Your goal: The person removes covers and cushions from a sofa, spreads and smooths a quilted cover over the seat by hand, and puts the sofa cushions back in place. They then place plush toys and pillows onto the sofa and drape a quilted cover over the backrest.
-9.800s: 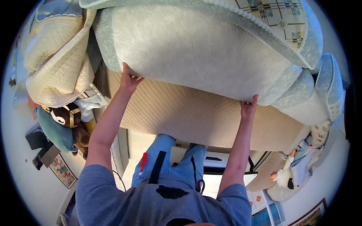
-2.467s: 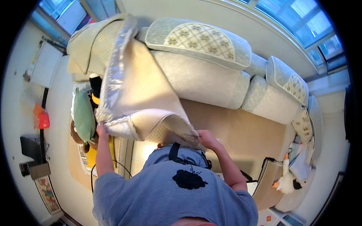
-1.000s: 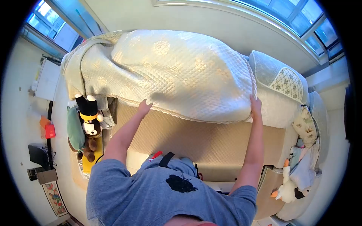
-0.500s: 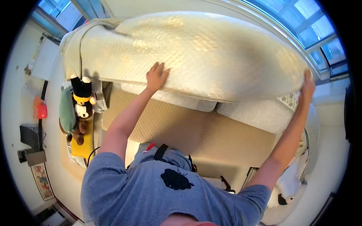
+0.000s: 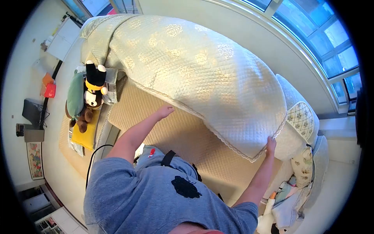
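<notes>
A pale quilted cover (image 5: 202, 70) with raised flowers and a scalloped edge drapes over the sofa back cushions. My right hand (image 5: 271, 144) grips this cover near its lower right corner, fingers closed at the edge. Below the cover's front edge, my left hand (image 5: 165, 111) hovers over the tan quilted seat (image 5: 156, 123), its fingers curled together; whether it holds anything is too small to tell. Right of the cover, a grey-green cushion with a checked floral panel (image 5: 302, 119) remains exposed.
On the left, a black-and-white plush toy (image 5: 93, 87) and a green plush (image 5: 75, 95) lie by a yellow cushion (image 5: 85, 134). At lower right lie a white goose plush (image 5: 267, 218) and a patterned pillow (image 5: 302, 165). A window (image 5: 311, 35) is at upper right.
The cover, earlier bunched at the left, now spreads over the back cushions. Since half a second ago, its right corner and my right hand have come down, and my left hand has left the cover.
</notes>
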{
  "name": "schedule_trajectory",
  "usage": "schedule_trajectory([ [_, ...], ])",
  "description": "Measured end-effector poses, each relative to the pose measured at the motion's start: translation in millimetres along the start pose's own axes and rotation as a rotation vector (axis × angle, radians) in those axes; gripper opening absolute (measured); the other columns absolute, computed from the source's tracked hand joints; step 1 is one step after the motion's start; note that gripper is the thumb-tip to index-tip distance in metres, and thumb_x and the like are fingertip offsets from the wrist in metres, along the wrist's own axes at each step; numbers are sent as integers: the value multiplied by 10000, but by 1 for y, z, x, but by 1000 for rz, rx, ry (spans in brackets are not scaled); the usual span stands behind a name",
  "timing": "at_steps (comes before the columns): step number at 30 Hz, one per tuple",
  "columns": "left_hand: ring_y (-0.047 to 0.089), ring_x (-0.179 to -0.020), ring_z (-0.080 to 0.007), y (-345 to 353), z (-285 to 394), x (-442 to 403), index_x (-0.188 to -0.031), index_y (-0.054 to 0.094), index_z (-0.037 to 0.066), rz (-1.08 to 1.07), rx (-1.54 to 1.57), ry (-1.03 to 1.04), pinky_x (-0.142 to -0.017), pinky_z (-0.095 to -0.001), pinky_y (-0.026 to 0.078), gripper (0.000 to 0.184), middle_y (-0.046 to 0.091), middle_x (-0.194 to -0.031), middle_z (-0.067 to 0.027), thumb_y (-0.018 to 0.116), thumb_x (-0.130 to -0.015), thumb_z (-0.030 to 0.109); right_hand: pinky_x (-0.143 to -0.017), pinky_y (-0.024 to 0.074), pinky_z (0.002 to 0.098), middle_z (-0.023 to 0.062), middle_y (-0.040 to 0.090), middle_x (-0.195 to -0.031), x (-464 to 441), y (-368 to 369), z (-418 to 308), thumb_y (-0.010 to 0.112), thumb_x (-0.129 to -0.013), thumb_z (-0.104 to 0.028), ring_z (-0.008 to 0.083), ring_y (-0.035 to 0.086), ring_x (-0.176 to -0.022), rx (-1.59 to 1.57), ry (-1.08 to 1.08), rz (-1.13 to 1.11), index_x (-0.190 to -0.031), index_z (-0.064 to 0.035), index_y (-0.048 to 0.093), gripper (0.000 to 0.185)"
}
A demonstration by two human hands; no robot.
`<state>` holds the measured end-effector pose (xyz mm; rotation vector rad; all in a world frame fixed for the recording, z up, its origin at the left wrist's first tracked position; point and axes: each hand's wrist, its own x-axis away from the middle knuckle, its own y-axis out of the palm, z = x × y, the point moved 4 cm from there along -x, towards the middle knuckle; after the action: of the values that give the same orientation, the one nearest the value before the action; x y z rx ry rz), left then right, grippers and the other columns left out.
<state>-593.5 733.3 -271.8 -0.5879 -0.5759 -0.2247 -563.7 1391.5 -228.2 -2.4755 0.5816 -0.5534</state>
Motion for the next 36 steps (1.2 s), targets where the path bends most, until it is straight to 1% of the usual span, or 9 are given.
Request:
schedule_trajectory([
  [5,540,-947,-250,3,-41,23,-1099,523,25,33,102,-114,-809,-321,421,447,553,-1058,-157,522,-785,343,-697,405,315,116,571,-868,-21,24,-48,510,-816,-180,178,511,-776,76,-183,32,-1022,76,505,329],
  [9,535,-969,-270,-2,-59,46,-1099,527,43,72,-101,-42,-824,-338,417,464,548,-1067,-164,496,-773,372,-719,413,337,202,587,-900,-33,2,-89,494,-823,-294,283,556,-802,277,-390,378,-1018,73,524,417],
  [17,522,-980,-284,-32,-121,110,-1105,520,74,23,-382,-45,-838,-369,406,454,551,-1066,-140,481,-768,375,-720,443,457,162,498,-1028,17,18,-92,525,-769,-269,345,513,-931,855,115,611,-1191,-160,413,450],
  [19,514,-992,-282,-40,-153,125,-1110,521,102,-10,-369,-63,-844,-378,401,447,552,-1067,-120,487,-767,388,-739,438,441,175,485,-1041,23,52,-70,549,-754,-268,328,503,-945,915,120,473,-1190,-148,417,471],
  [22,507,-1001,-285,-57,-201,148,-1107,525,127,10,-341,-136,-841,-388,402,431,550,-1072,-108,487,-771,394,-776,429,414,201,480,-1044,40,136,-16,573,-746,-276,334,502,-920,970,-366,204,-1151,-80,458,464],
  [26,501,-1008,-288,-92,-256,184,-1111,521,131,46,-261,-198,-854,-387,397,427,544,-1084,-107,482,-778,396,-844,395,376,165,513,-1091,115,287,13,539,-784,-258,293,491,-998,943,-340,-464,-1109,-48,497,389],
  [31,495,-1020,-284,-139,-345,223,-1123,516,138,140,-108,-262,-870,-379,388,433,535,-1101,-110,475,-782,401,-810,403,328,172,554,-1026,296,466,-109,505,-778,-185,277,531,-944,537,-368,-982,-1045,2,532,327],
  [33,493,-1024,-274,-157,-389,244,-1114,524,130,195,-3,-304,-875,-364,386,433,530,-1108,-117,471,-784,405,-749,425,327,189,573,-968,330,544,-142,520,-772,-202,268,561,-880,855,-610,-1074,-1007,21,539,325],
  [36,528,-970,-273,-189,-436,289,-1099,533,105,356,155,-419,-847,-349,407,439,568,-1037,-126,477,-783,404,-719,431,332,192,585,-912,399,638,-213,521,-773,-219,264,572,-844,663,-730,-1134,-974,36,545,325],
])
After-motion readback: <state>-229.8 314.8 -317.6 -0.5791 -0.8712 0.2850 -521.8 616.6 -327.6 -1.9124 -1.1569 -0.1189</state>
